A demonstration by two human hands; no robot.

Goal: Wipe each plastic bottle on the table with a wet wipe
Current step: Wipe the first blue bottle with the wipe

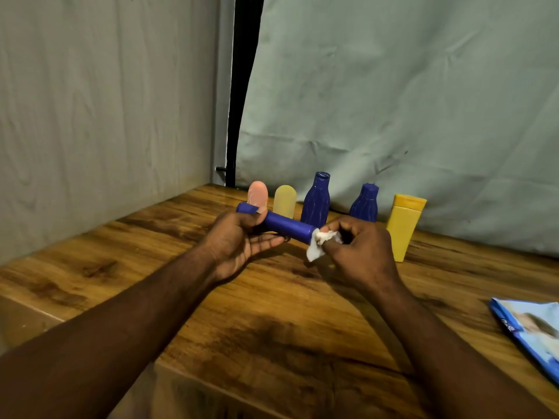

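Note:
My left hand (242, 240) holds a blue cylindrical bottle (287, 225) level above the wooden table (272, 313), thumb on top and fingers underneath. My right hand (357, 249) pinches a crumpled white wet wipe (321, 241) against the bottle's right end. Along the back stand a pink bottle (258, 193), a pale yellow bottle (285, 201), a tall blue bottle (317, 199), a shorter blue bottle (365, 204) and a yellow bottle (403, 225).
A blue wet-wipe packet (532, 334) lies at the table's right edge. A grey cloth backdrop (393, 101) hangs behind the bottles, and a wall panel (106, 116) closes the left side.

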